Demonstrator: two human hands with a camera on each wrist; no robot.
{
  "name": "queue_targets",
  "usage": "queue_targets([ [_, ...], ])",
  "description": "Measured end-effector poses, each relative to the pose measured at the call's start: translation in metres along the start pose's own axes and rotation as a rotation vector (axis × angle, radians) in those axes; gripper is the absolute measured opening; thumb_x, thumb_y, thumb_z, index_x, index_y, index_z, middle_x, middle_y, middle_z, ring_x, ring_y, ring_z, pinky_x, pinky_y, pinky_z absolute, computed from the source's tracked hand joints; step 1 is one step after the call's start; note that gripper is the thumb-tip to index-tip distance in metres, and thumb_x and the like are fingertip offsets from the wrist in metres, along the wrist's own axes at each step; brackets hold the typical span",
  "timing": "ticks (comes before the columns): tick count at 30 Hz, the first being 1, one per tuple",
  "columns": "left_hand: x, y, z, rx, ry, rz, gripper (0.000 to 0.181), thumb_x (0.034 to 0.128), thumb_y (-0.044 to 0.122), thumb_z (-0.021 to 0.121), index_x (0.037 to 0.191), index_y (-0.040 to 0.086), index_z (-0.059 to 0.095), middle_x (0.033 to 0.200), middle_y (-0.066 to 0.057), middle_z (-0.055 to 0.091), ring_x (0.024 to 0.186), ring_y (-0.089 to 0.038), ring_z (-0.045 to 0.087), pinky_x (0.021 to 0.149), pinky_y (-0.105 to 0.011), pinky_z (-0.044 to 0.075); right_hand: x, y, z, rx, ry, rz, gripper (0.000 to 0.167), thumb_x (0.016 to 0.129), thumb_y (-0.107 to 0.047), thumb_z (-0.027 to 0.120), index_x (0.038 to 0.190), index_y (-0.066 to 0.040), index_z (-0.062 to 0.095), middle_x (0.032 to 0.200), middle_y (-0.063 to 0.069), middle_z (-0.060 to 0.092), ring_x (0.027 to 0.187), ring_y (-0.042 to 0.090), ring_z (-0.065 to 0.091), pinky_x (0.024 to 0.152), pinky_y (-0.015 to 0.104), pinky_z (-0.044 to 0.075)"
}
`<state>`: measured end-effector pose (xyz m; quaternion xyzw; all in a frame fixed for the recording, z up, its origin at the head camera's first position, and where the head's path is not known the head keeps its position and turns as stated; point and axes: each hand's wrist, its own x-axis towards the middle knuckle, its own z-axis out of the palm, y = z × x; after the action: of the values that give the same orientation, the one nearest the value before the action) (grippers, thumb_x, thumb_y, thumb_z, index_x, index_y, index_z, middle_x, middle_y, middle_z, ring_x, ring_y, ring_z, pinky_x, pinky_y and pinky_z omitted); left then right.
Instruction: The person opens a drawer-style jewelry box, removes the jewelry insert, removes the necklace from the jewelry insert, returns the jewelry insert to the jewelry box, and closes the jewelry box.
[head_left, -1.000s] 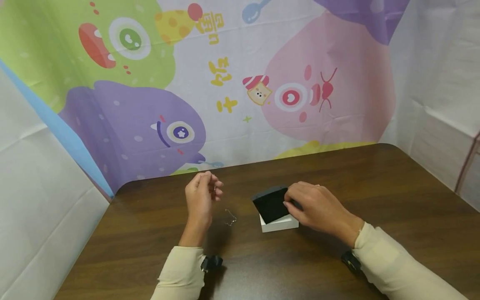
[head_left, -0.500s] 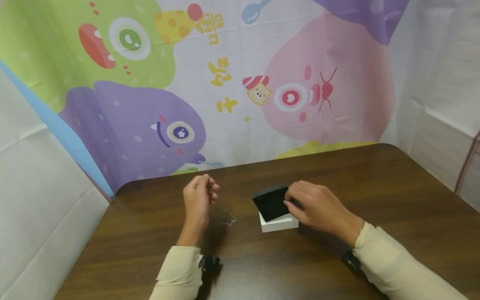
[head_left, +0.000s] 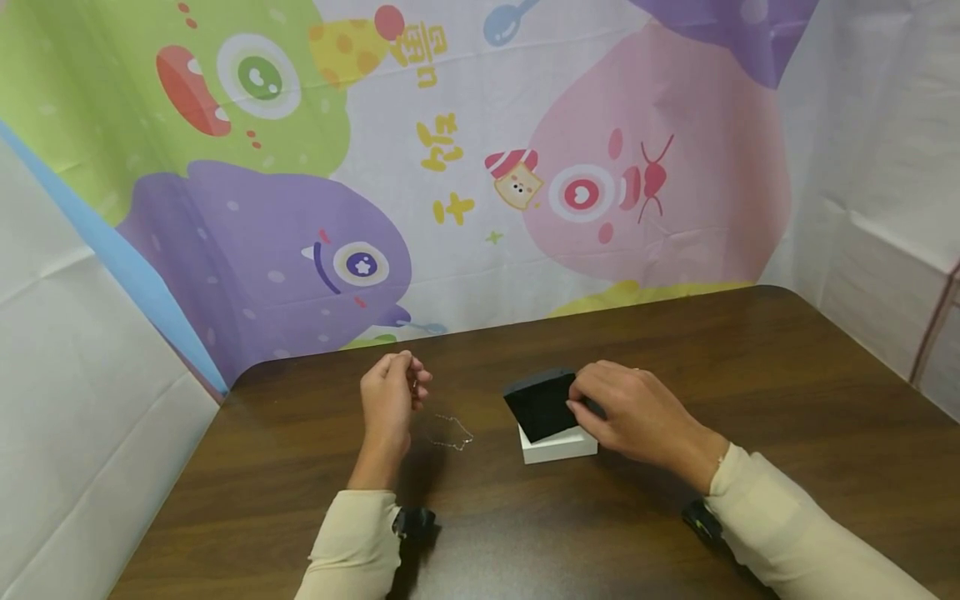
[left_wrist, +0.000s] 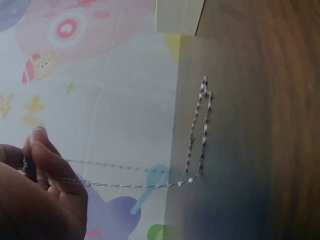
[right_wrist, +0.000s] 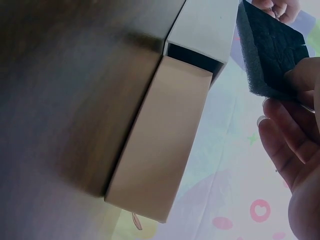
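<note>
My left hand [head_left: 387, 396] pinches the end of a thin silver chain necklace [left_wrist: 203, 132] above the table's left middle. From the fingers the chain runs down, and its far loop lies on the wood. In the left wrist view, part of the held end is hidden in the curled fingers. My right hand [head_left: 626, 408] grips a black foam pad [head_left: 540, 408] by its right edge, thumb against the face. The pad is tilted above a small white box [head_left: 558, 450]. In the right wrist view, a drawer [right_wrist: 160, 135] is partly out of the box's sleeve.
The dark wooden table [head_left: 540, 533] spreads around both hands. Behind its far edge hangs a cartoon-printed cloth [head_left: 465, 275]. White cloth panels stand at the left and right sides. A small ribbon tab [right_wrist: 137, 221] sticks out of the drawer's end.
My left hand has shifted slightly left and down, drawing the chain with it. More of the loop on the table now shows, spread wider. The right hand and foam pad stay nearly still.
</note>
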<state>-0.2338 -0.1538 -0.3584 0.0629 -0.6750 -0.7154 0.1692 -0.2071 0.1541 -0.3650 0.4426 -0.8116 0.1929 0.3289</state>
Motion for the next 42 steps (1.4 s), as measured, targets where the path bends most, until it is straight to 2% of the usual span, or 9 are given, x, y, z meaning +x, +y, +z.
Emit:
queue_targets([
  [10,0.008,-0.003,-0.017,0.109,-0.087,-0.131,0.031,0.1027,0.020,0.052,0.082,-0.001,0.060,0.065,-0.002,0.064,0.050,-0.010,0.055,0.049,-0.023,0.041,0.000,-0.001,0.001,0.006,-0.006,0.005,0.013,0.083,-0.009,0.075,0.086,-0.013,0.062,0.082,-0.005,0.060,0.072,0.009,0.056,0.057,0.029,0.049],
  [14,0.011,-0.006,-0.022,0.161,-0.108,-0.156,0.030,0.1033,0.020,0.051,0.086,-0.003,0.060,0.067,-0.003,0.064,0.053,-0.012,0.056,0.051,-0.024,0.041,0.001,-0.002,0.000,0.005,-0.013,0.007,0.013,0.084,-0.009,0.075,0.086,-0.013,0.063,0.082,-0.005,0.060,0.072,0.009,0.056,0.057,0.028,0.049],
  [22,0.012,-0.010,-0.026,0.289,-0.110,-0.134,0.033,0.1036,0.022,0.050,0.091,-0.006,0.063,0.073,-0.006,0.065,0.060,-0.017,0.059,0.058,-0.029,0.046,0.002,-0.001,-0.001,0.002,-0.004,-0.006,0.013,0.082,-0.008,0.074,0.085,-0.012,0.062,0.081,-0.004,0.060,0.071,0.009,0.056,0.056,0.028,0.049],
  [31,0.012,-0.016,-0.028,0.441,-0.095,-0.094,0.032,0.1016,0.026,0.054,0.086,0.000,0.066,0.079,-0.010,0.070,0.065,-0.020,0.063,0.064,-0.035,0.052,0.000,-0.001,0.002,0.003,-0.001,-0.014,0.014,0.082,-0.007,0.074,0.085,-0.012,0.062,0.080,-0.005,0.059,0.070,0.008,0.054,0.055,0.027,0.048],
  [33,0.011,-0.015,-0.029,0.500,-0.094,-0.088,0.031,0.1003,0.028,0.057,0.085,0.002,0.066,0.080,-0.009,0.072,0.066,-0.020,0.066,0.065,-0.036,0.052,0.000,-0.002,0.001,0.003,-0.005,-0.012,0.013,0.082,-0.007,0.074,0.085,-0.012,0.062,0.081,-0.005,0.059,0.070,0.009,0.055,0.055,0.027,0.048],
  [39,0.011,-0.013,-0.031,0.777,-0.096,-0.073,0.030,0.0982,0.040,0.058,0.086,0.013,0.066,0.081,0.001,0.074,0.072,-0.016,0.069,0.063,-0.037,0.044,0.000,-0.003,0.000,0.003,-0.017,-0.006,0.013,0.083,-0.008,0.075,0.086,-0.012,0.063,0.081,-0.004,0.060,0.072,0.009,0.056,0.057,0.027,0.048],
  [42,0.011,-0.011,-0.032,0.880,-0.092,-0.063,0.031,0.0979,0.043,0.055,0.085,0.016,0.066,0.082,0.001,0.072,0.075,-0.020,0.067,0.065,-0.041,0.043,0.001,-0.004,0.001,-0.001,-0.001,-0.016,0.014,0.082,-0.007,0.076,0.086,-0.012,0.063,0.081,-0.004,0.060,0.071,0.009,0.056,0.056,0.027,0.048],
])
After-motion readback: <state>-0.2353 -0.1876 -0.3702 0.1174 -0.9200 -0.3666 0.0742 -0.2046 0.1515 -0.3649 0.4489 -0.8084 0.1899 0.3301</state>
